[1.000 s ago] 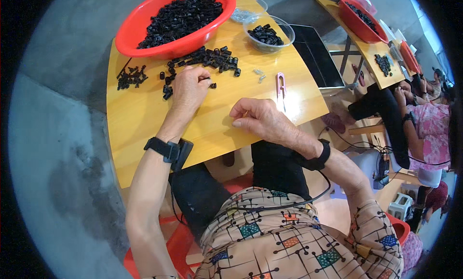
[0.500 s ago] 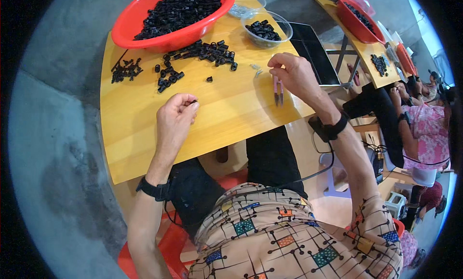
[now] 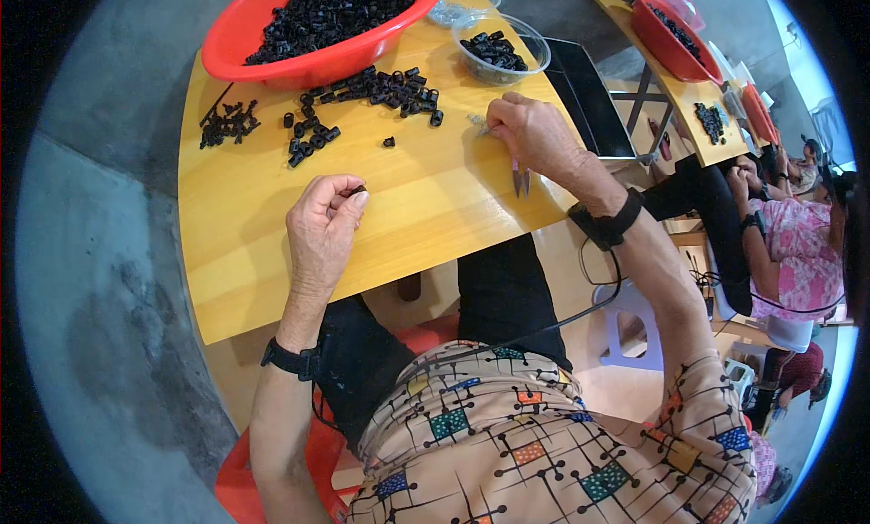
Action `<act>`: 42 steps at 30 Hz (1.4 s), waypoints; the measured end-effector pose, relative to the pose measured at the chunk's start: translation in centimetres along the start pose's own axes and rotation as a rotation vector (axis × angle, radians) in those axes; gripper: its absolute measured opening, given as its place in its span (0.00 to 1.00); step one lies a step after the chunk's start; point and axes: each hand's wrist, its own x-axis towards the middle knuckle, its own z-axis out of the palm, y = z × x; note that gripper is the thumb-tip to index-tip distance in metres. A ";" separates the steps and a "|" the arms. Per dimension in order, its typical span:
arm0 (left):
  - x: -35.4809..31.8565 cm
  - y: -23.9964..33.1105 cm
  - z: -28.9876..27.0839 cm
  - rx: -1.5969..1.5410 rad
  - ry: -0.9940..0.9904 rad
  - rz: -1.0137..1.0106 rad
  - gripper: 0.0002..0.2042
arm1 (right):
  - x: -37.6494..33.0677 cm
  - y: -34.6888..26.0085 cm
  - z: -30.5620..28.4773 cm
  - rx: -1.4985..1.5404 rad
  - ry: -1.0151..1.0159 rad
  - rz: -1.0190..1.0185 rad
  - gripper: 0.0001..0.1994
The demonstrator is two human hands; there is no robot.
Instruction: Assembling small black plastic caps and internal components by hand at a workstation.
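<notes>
Assembly step: left hand [image 3: 322, 227] pinches black part [image 3: 360, 190]; right hand [image 3: 535, 133] grips tweezers [image 3: 520, 175], picking metal piece [image 3: 477, 121]. Next, probably: bring together over bench [image 3: 272, 234].

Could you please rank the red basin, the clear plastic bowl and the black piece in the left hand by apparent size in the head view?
1. Red basin, largest.
2. Clear plastic bowl.
3. Black piece pinched in the left hand, smallest.

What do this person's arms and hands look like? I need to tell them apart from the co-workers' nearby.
Both forearms are bare, with no gloves on the left hand or right hand. Each wrist carries a black band; a thin black cable runs from the right one.
</notes>
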 end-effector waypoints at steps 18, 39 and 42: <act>0.0 -0.2 0.0 -0.048 -0.002 -0.042 0.05 | -1.1 -1.7 -1.0 0.020 -0.011 0.074 0.04; 0.1 -0.7 -0.4 -0.226 0.015 -0.013 0.07 | -1.0 -2.3 0.0 0.004 -0.037 0.060 0.05; -0.4 0.4 -0.7 -0.357 0.001 -0.056 0.07 | -1.7 -5.2 -2.3 0.133 0.001 0.040 0.04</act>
